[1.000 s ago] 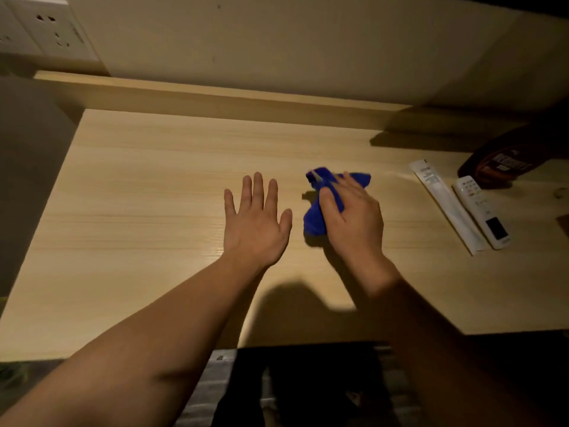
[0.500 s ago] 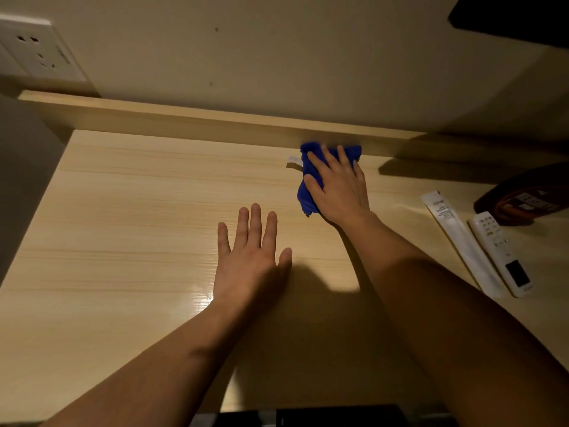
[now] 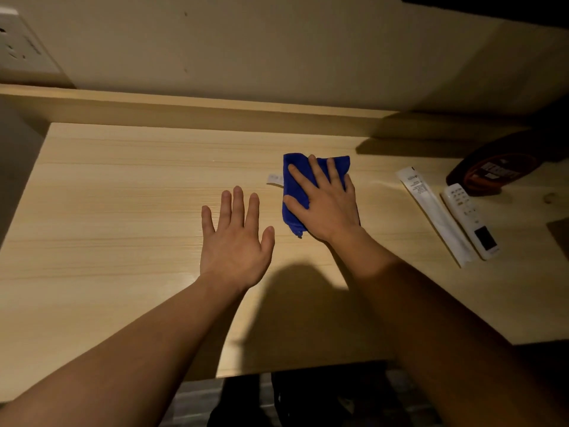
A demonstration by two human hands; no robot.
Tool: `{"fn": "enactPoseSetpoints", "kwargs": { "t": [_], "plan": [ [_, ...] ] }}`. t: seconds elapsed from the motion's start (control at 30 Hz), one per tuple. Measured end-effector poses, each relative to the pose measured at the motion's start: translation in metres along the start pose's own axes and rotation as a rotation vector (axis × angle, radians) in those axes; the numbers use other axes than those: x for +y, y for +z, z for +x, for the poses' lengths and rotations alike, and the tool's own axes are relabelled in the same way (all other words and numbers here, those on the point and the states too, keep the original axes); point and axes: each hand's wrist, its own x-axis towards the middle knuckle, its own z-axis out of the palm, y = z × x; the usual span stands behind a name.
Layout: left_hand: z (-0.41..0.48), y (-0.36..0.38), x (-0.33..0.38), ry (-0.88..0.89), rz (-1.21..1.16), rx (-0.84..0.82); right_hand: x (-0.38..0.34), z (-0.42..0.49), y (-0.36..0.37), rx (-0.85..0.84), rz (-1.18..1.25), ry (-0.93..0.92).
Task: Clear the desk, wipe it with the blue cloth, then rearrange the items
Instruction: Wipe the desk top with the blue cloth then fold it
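The blue cloth (image 3: 294,183) lies bunched on the light wooden desk (image 3: 123,195), a little right of the middle. My right hand (image 3: 324,204) lies flat on top of it, fingers straight and spread, pressing it onto the wood. A small white tag sticks out of the cloth on its left side. My left hand (image 3: 235,245) rests palm down on the bare desk just left of the cloth, fingers spread, holding nothing.
At the right of the desk lie a long white packet (image 3: 434,211) and a white remote control (image 3: 471,220) side by side. A dark brown container (image 3: 495,171) lies behind them. A raised wooden ledge (image 3: 184,109) runs along the back. A wall socket (image 3: 21,47) sits top left.
My right hand has pulled the cloth back from the rear ledge toward me, after pushing it away half a second earlier. My left hand has stayed flat on the desk.
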Motion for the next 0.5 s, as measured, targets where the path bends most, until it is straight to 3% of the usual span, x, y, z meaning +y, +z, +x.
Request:
{"fn": "enactPoseSetpoints", "kwargs": {
  "t": [0.5],
  "plan": [
    [-0.002, 0.001, -0.003, 0.018, -0.002, 0.032, -0.001, -0.133, 0.013, -0.017, 0.033, 0.020]
  ]
}}
